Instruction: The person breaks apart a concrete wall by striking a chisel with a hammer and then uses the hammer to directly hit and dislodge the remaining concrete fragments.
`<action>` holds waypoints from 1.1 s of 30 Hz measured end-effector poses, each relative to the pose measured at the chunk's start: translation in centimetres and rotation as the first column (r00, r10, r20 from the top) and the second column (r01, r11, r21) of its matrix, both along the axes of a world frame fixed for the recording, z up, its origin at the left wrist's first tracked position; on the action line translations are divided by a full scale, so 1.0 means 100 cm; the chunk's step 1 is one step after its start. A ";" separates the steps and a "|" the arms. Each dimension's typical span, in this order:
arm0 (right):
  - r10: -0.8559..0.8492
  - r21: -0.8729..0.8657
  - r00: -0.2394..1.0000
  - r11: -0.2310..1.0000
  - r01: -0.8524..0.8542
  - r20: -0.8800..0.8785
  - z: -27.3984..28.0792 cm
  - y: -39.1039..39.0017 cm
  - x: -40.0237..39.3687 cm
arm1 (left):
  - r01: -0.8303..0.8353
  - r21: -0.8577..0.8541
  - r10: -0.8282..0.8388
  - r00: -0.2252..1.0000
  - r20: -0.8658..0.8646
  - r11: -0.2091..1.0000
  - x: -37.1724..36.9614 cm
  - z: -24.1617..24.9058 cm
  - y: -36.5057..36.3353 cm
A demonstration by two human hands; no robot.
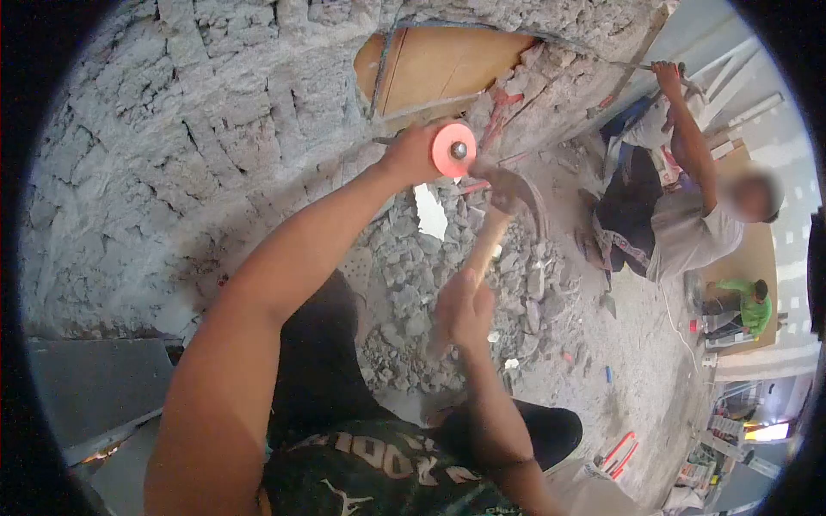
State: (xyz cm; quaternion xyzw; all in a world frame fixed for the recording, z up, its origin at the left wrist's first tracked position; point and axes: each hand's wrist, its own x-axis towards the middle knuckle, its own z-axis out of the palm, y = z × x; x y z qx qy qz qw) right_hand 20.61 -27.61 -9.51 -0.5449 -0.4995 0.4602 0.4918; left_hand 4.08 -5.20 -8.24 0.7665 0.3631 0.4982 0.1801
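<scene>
My left hand (409, 156) is wrapped round a chisel with a round pink hand guard (445, 162). The chisel's metal striking end (459, 150) faces back toward me, and its shaft points at the rough concrete wall (215, 138). Lower and to the right, my right hand (465, 311) grips the wooden handle of a claw hammer (489, 245). The hammer's head is raised close beside the guard, slightly blurred. Above my left hand, a hole in the wall shows a brown board (447, 64) behind it.
Broken concrete rubble (409, 288) is heaped below my hands, with a white flake (429, 212) on it. To the right, a co-worker (688, 224) crouches, one arm raised to a tool at the wall. Another person in green (755, 310) sits farther back. A blue object (608, 374) lies on the floor.
</scene>
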 end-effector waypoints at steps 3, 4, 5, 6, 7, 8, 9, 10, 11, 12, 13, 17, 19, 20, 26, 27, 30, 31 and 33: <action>-0.077 -0.024 0.972 0.997 0.073 -0.222 0.015 -0.006 0.026 | -0.056 0.044 0.061 0.993 -0.105 0.997 -0.001 -0.002 0.004; -0.172 0.050 0.981 0.985 0.168 0.095 0.030 -0.008 0.042 | -0.027 0.088 0.035 0.995 -0.092 0.996 -0.002 0.000 0.003; -0.273 0.150 0.880 0.961 0.232 0.389 0.053 -0.009 0.060 | -0.034 0.105 0.044 0.995 -0.091 0.994 -0.003 0.005 0.008; -0.502 0.560 0.490 0.828 0.032 0.713 0.068 -0.014 0.092 | -0.038 0.106 0.048 0.995 -0.087 0.994 -0.002 0.000 0.007; -0.305 0.716 0.948 0.682 0.149 0.093 0.082 -0.017 0.114 | -0.044 0.108 0.053 0.995 -0.081 0.993 -0.001 -0.003 0.007; 0.068 0.696 0.942 0.692 0.194 -0.330 0.121 -0.026 0.116 | -0.075 0.148 0.094 0.988 -0.123 0.986 -0.001 -0.002 0.005; -0.273 0.375 0.502 0.406 0.834 -0.821 0.185 -0.034 0.075 | -0.070 0.140 0.088 0.988 -0.126 0.988 -0.001 -0.001 0.003; 0.278 0.834 0.909 0.539 0.120 -0.310 0.203 -0.052 0.121 | -0.051 0.112 0.064 0.992 -0.113 0.992 0.000 -0.001 0.002; 0.119 0.930 0.983 0.359 0.086 -0.137 0.225 -0.060 0.132 | -0.036 0.089 0.045 0.994 -0.100 0.995 0.000 -0.002 0.003; 0.241 0.942 0.953 0.320 0.101 -0.184 0.235 -0.063 0.121 | -0.035 0.085 0.043 0.994 -0.103 0.996 -0.001 -0.003 0.005; 0.360 0.952 0.906 0.282 0.122 -0.222 0.239 -0.065 0.111 | -0.051 0.083 0.059 0.994 -0.097 0.995 0.000 -0.005 0.005; -0.292 0.519 0.904 0.850 0.095 0.313 -0.004 0.002 0.027 | -0.036 0.018 0.038 0.994 -0.105 0.999 -0.002 0.000 0.002; -0.006 -0.093 0.983 0.996 -0.011 -0.183 -0.024 0.004 0.002 | 0.010 -0.011 -0.011 0.993 -0.115 1.000 0.002 -0.004 -0.009; 0.007 -0.062 0.983 0.998 -0.019 -0.185 -0.019 0.014 0.009 | 0.035 -0.014 -0.036 0.992 -0.117 0.999 -0.001 0.004 -0.002; -0.475 0.643 0.865 0.715 0.275 0.159 0.073 -0.009 0.111 | -0.027 -0.006 0.025 0.984 -0.179 1.000 0.004 -0.003 0.005; -0.097 0.553 0.883 0.746 0.370 -0.460 0.110 -0.015 0.103 | -0.039 0.020 0.041 0.992 -0.120 0.999 0.003 -0.002 0.010; 0.203 0.677 0.845 0.699 0.229 -0.496 0.170 -0.039 0.105 | -0.033 -0.015 0.029 0.973 -0.227 0.999 0.005 0.003 0.000; 0.181 0.725 0.886 0.655 0.215 -0.426 0.181 -0.045 0.102 | -0.063 -0.098 0.024 0.934 -0.356 0.993 0.009 0.004 -0.006; 0.122 0.763 0.919 0.604 0.231 -0.375 0.178 -0.052 0.097 | -0.014 -0.092 -0.024 0.918 -0.395 0.996 0.022 -0.002 -0.015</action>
